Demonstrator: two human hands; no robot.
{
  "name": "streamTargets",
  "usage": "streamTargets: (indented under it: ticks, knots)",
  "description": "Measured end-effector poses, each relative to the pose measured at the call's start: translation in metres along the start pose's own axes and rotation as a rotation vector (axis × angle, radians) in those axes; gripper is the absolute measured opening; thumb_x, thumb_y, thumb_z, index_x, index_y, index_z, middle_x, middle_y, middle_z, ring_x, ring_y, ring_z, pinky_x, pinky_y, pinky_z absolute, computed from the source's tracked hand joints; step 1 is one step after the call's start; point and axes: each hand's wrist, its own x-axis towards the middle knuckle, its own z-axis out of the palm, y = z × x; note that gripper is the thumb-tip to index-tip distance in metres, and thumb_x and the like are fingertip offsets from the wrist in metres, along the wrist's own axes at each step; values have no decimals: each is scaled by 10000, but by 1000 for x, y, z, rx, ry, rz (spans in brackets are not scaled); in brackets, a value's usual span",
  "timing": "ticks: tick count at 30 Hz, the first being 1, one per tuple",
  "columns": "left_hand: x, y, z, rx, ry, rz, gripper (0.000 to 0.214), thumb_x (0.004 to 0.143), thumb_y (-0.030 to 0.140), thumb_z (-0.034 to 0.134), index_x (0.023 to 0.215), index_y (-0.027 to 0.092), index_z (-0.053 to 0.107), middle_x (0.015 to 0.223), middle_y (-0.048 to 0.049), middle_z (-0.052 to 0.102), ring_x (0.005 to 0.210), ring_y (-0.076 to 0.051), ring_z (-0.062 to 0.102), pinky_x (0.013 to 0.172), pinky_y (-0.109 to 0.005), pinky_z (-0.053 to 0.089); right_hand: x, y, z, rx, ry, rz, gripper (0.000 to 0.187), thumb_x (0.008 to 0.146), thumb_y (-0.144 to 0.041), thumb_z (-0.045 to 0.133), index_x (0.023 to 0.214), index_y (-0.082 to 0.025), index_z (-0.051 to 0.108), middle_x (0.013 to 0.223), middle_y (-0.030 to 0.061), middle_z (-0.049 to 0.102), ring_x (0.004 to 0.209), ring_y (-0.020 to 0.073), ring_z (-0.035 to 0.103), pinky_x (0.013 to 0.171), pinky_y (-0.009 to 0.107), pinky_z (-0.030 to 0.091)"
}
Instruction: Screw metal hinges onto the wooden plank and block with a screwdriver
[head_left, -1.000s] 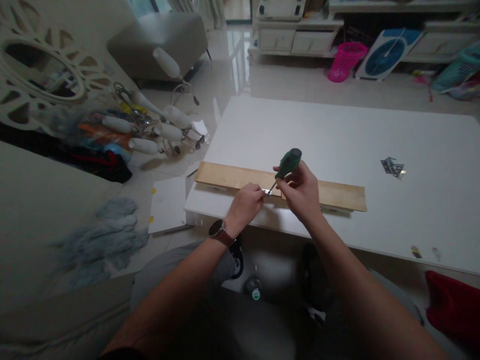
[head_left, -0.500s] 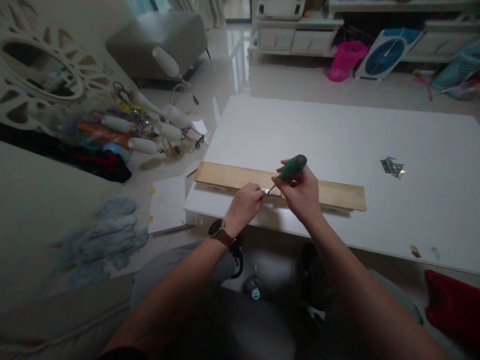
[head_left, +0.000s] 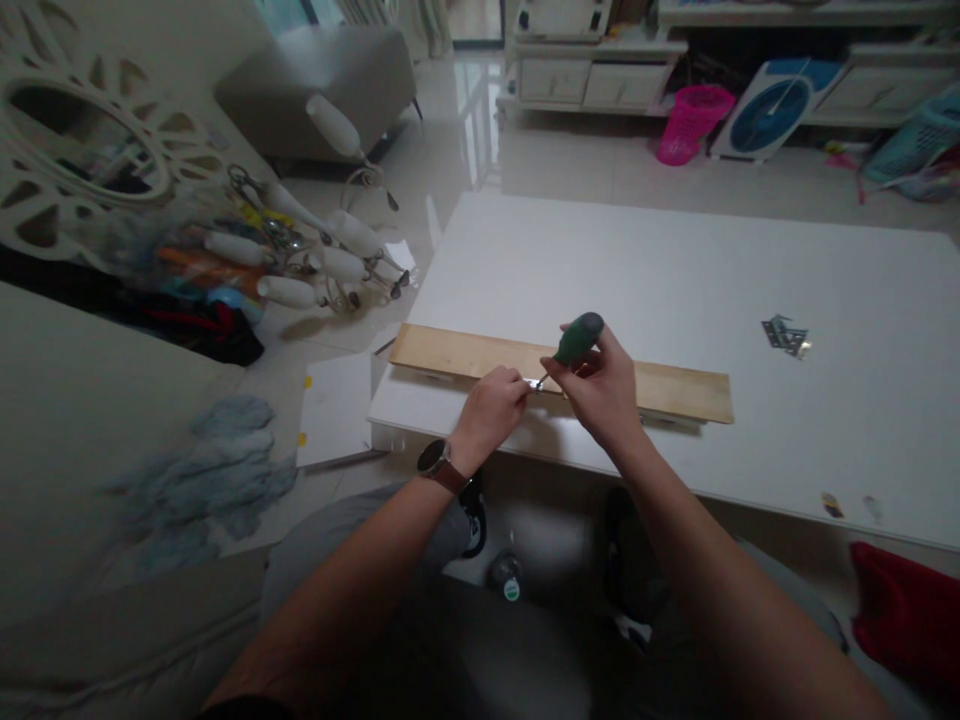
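A green-handled screwdriver point(head_left: 577, 340) is in my right hand point(head_left: 606, 392), its shaft slanting down and left. The tip meets a small metal bracket point(head_left: 534, 384) on the near edge of a long light-wood board point(head_left: 465, 352). My left hand point(head_left: 491, 412), with a watch at the wrist, is closed; thumb and forefinger pinch the bracket's left end against the board. Any screw under the tip is too small to make out. The board lies along the near side of a white tabletop point(head_left: 637, 270).
Several loose metal brackets point(head_left: 786, 336) lie at the table's right. A white panel point(head_left: 336, 408) with yellow tabs is left of the table. Lamp arms with white shades point(head_left: 352, 232) stand on the floor. Between my feet is a bottle point(head_left: 508, 575). A pink basket point(head_left: 691, 122) stands beyond.
The screwdriver handle has tipped slightly left and become steeper as my right hand shifts and turns a little. My left hand and the board have stayed in place.
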Motion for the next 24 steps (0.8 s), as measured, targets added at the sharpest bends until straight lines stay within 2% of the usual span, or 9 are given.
streamTargets:
  ticks: [5,10,17,24]
  knots:
    - [0,0,1,-4,-5,-1,218,1009,93,580,894,161,752,910,-83,705,925,-220,631,813,-332,500,1,-3,1,73,-15,18,299,764,-252,744,1037,-261,623,958,6,746,628,128,598,530,295,458]
    - [0,0,1,-5,-20,-8,214,1006,88,582,904,150,759,928,-95,711,940,-222,638,827,-333,508,1,-4,1,151,-36,55,372,754,-239,718,1107,-268,605,1007,14,746,675,144,653,526,281,489]
    - [0,0,0,-17,-14,-1,218,1001,82,577,909,168,755,924,-84,707,937,-223,629,827,-338,507,0,0,1,-21,17,15,349,756,-310,784,1078,-249,664,874,5,676,651,151,588,560,317,469]
    - [0,0,-1,-2,-14,1,219,1002,84,578,892,160,752,918,-86,706,935,-222,630,819,-334,504,0,-7,0,60,-28,60,329,756,-253,696,1079,-248,633,1024,41,767,693,150,635,547,292,455]
